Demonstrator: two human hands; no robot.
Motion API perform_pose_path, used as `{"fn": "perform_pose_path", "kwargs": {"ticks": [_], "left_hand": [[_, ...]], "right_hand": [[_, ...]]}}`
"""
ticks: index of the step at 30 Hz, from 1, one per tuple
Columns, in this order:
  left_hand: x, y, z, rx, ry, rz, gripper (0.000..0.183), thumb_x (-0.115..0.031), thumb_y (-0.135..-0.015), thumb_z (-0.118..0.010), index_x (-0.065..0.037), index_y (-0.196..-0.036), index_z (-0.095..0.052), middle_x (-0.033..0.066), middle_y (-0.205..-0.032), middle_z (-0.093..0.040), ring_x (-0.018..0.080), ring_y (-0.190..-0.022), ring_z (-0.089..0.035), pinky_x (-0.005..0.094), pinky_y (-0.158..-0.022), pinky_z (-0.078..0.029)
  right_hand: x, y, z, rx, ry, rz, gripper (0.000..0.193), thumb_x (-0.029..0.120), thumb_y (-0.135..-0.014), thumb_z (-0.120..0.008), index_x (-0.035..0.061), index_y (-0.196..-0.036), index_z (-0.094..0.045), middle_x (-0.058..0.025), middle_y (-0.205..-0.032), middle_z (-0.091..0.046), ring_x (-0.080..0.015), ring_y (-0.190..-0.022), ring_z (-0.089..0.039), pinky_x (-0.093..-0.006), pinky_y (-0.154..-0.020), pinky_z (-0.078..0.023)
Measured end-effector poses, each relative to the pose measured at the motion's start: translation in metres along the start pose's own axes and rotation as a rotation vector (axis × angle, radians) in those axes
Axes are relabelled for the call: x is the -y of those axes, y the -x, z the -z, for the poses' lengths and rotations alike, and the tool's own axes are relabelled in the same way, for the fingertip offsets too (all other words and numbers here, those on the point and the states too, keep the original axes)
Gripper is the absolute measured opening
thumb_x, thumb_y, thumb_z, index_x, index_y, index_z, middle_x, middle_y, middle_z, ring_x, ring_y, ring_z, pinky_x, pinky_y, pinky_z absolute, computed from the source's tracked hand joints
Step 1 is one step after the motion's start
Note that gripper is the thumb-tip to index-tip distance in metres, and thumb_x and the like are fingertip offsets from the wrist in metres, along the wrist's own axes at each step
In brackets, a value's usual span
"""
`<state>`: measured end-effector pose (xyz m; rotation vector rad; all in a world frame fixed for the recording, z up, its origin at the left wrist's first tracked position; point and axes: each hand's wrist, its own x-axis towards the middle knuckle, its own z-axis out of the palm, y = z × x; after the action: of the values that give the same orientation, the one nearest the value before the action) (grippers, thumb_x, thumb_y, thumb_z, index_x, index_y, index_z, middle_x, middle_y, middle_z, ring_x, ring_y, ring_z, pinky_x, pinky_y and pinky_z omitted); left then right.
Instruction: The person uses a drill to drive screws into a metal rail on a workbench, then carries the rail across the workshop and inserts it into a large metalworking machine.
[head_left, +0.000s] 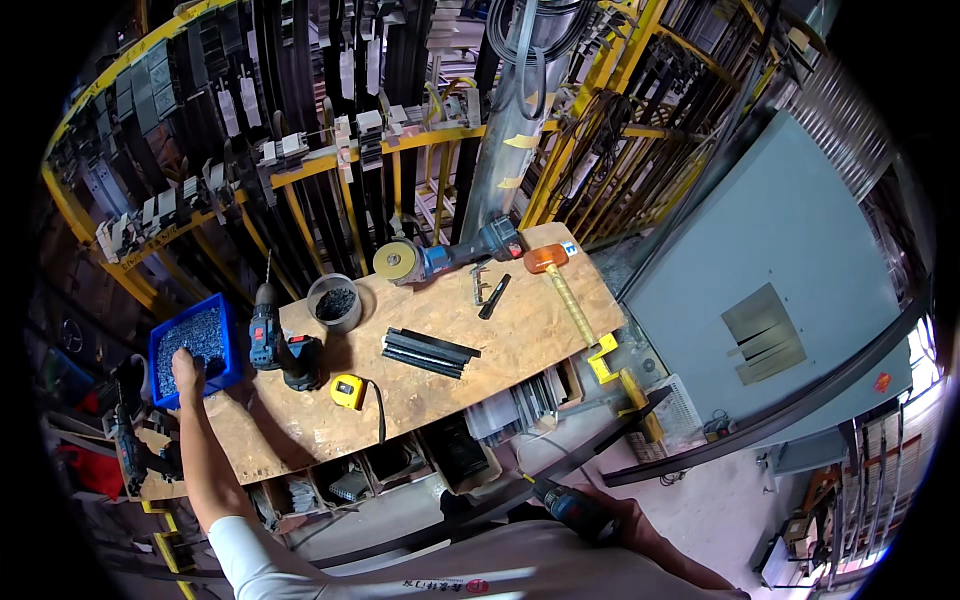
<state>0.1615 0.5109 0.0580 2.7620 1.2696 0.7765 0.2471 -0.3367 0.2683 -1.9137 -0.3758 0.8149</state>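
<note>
My left hand (188, 374) reaches into a blue plastic bin (233, 340) filled with small dark pieces that look like screws. Its fingers are closed at the pile, and what they hold is too small to make out. My right hand (628, 520) is low, beside my body, gripping a cordless drill (575, 510) whose bit points toward the workbench. A second cordless drill (268, 335) stands on the bench (430, 400) just right of the bin, its bit pointing up. Beyond it is a clear round tub (335, 303) of small dark parts.
On the bench lie a yellow tape measure (347, 391), dark strips (430, 352), an angle grinder (440, 258), a black marker-like stick (494, 297) and an orange-headed mallet (546, 259). A long dark profile (700, 458) crosses before me. Yellow racks (310, 168) stand behind; a grey cabinet (770, 270) is at right.
</note>
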Motion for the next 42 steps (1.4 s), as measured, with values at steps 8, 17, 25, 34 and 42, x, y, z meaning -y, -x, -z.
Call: {"fn": "perform_pose_path", "kwargs": {"ticks": [8,17,25,34,42], "left_hand": [[-0.082,0.040,0.080,-0.025,1.099,0.563,0.034,-0.014,-0.093,-0.061,-0.009,-0.061,-0.051,-0.0024,-0.060,-0.044,0.0083,-0.053,-0.044,0.0301,-0.047,-0.033],[-0.409,0.320,0.183,0.461,1.638,1.178,0.012,-0.010,-0.099,-0.062,-0.002,-0.090,-0.063,0.0039,-0.075,-0.056,0.0160,-0.060,-0.049,0.0296,-0.053,-0.044],[-0.656,0.501,0.190,1.053,2.039,1.386,0.015,-0.014,-0.100,-0.067,-0.003,-0.091,-0.067,0.0066,-0.076,-0.066,0.0146,-0.065,-0.062,0.0283,-0.055,-0.051],[-0.743,0.542,0.232,0.879,1.808,1.346,0.016,-0.013,-0.103,-0.055,0.001,-0.100,-0.062,0.0082,-0.081,-0.061,0.0188,-0.069,-0.056,0.0303,-0.062,-0.049],[-0.772,0.567,0.206,0.946,1.829,1.339,0.017,-0.013,-0.105,-0.057,-0.001,-0.096,-0.066,0.0081,-0.085,-0.068,0.0174,-0.070,-0.061,0.0319,-0.068,-0.054]], "right_hand": [[-0.002,0.008,0.033,0.102,0.084,0.137,0.059,0.003,-0.096,-0.066,0.0025,-0.151,-0.047,-0.0059,-0.142,-0.062,-0.0132,-0.128,-0.056,-0.0276,-0.110,-0.042],[-0.071,0.029,0.128,0.064,0.199,0.523,0.076,0.009,-0.083,-0.079,0.0051,-0.152,-0.048,-0.0178,-0.128,-0.070,-0.0300,-0.102,-0.074,-0.0360,-0.090,-0.057],[-0.167,0.061,0.227,-0.002,0.234,0.842,0.067,0.007,-0.078,-0.084,-0.0020,-0.140,-0.060,-0.0141,-0.111,-0.077,-0.0207,-0.076,-0.074,-0.0293,-0.071,-0.059],[-0.220,0.099,0.287,-0.043,0.199,0.814,0.063,0.004,-0.083,-0.076,0.0019,-0.144,-0.058,-0.0130,-0.101,-0.076,-0.0224,-0.074,-0.073,-0.0329,-0.068,-0.058],[-0.233,0.121,0.293,-0.061,0.048,0.566,0.071,-0.003,-0.078,-0.076,0.0025,-0.146,-0.056,-0.0131,-0.095,-0.072,-0.0245,-0.072,-0.069,-0.0346,-0.069,-0.056]]}}
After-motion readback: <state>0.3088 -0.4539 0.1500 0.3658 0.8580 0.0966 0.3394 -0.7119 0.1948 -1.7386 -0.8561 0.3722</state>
